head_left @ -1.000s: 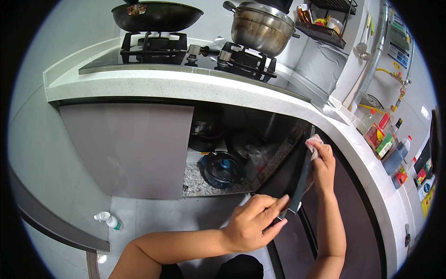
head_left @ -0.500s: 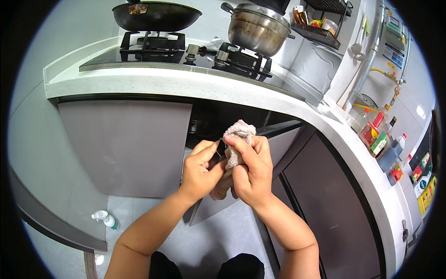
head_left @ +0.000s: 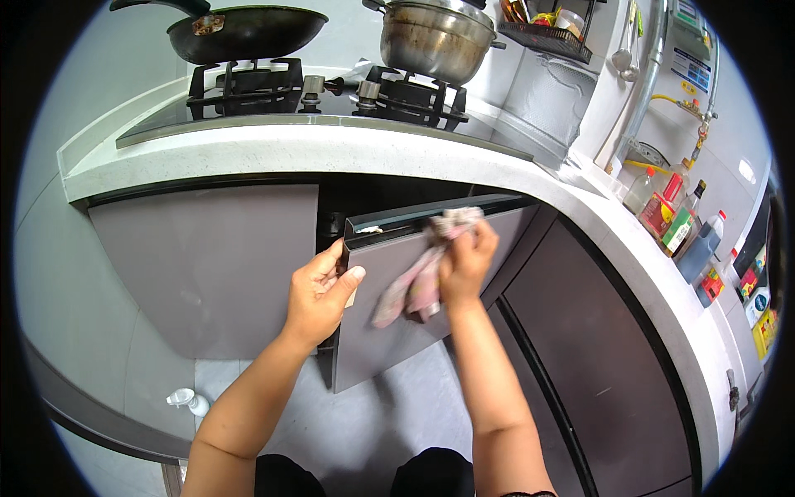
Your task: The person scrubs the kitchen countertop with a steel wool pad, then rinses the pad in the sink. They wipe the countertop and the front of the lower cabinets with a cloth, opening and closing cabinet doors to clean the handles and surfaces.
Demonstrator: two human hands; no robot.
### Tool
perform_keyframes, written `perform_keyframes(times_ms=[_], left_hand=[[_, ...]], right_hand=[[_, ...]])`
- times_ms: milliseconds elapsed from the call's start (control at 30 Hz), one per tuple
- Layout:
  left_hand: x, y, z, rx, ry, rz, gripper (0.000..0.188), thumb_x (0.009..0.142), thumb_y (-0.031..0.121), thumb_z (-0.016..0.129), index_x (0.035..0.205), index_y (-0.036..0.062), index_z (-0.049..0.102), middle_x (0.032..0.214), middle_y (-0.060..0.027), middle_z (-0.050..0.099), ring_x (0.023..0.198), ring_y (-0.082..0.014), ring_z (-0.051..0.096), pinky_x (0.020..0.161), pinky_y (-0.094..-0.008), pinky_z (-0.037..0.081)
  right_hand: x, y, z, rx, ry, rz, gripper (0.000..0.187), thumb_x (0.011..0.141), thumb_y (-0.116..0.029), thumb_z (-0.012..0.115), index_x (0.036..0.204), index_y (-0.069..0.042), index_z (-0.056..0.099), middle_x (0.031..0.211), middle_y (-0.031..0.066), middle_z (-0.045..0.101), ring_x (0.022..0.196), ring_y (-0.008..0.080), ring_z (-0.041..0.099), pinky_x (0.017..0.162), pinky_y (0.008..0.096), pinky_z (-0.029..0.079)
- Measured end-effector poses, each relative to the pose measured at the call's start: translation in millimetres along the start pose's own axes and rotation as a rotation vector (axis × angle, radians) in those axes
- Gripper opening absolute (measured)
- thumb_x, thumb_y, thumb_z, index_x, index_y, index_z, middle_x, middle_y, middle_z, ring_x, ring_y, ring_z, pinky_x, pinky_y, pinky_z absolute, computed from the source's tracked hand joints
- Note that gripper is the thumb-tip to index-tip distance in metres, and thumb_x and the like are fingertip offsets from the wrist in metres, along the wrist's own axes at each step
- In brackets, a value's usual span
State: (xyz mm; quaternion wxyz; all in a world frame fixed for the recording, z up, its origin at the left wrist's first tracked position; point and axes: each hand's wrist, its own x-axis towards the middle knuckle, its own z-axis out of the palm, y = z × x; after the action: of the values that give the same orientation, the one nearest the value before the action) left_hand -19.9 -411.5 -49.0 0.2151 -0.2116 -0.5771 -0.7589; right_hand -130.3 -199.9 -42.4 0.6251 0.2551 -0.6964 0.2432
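Left hand (head_left: 319,294) grips the cabinet door (head_left: 389,257), which extends toward three o'clock. Right hand (head_left: 468,263) clutches a cloth (head_left: 424,286), drooping toward eight o'clock.

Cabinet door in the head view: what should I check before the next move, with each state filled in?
1. Left hand has a grip on the cabinet door at its free edge: ok.
2. Right hand holds the cloth at the door's top edge: ok.
3. Cloth spread flat: not ok, bunched and hanging.
4. Spray bottle apart from both hands: ok.
5. Burner under the wok off: cannot tell.
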Motion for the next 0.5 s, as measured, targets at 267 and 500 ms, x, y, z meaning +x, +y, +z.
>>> perform_keyframes(times_ms=[267, 500], left_hand=[[-12, 10, 15, -0.012, -0.029, 0.022, 0.045, 0.092, -0.002, 0.062, 0.136, -0.0053, 0.050, 0.092, -0.0001, 0.051, 0.066, -0.0044, 0.046, 0.054, -0.0212, 0.037], [-14, 9, 18, 0.029, -0.013, -0.007, 0.046, 0.094, 0.004, 0.062, 0.138, -0.0044, 0.049, 0.087, 0.0018, 0.049, 0.065, -0.0037, 0.043, 0.054, -0.0212, 0.036]], right_hand=[[10, 170, -35, -0.361, -0.193, 0.362, 0.043, 0.076, 0.005, 0.051, 0.116, -0.007, 0.062, 0.122, 0.0226, 0.054, 0.113, 0.0409, 0.052, 0.097, 0.0440, 0.043], [6, 183, -14, -0.286, -0.148, 0.702, 0.057, 0.077, 0.006, 0.047, 0.134, -0.001, 0.050, 0.120, 0.0300, 0.052, 0.116, 0.0452, 0.050, 0.103, 0.0440, 0.039]])
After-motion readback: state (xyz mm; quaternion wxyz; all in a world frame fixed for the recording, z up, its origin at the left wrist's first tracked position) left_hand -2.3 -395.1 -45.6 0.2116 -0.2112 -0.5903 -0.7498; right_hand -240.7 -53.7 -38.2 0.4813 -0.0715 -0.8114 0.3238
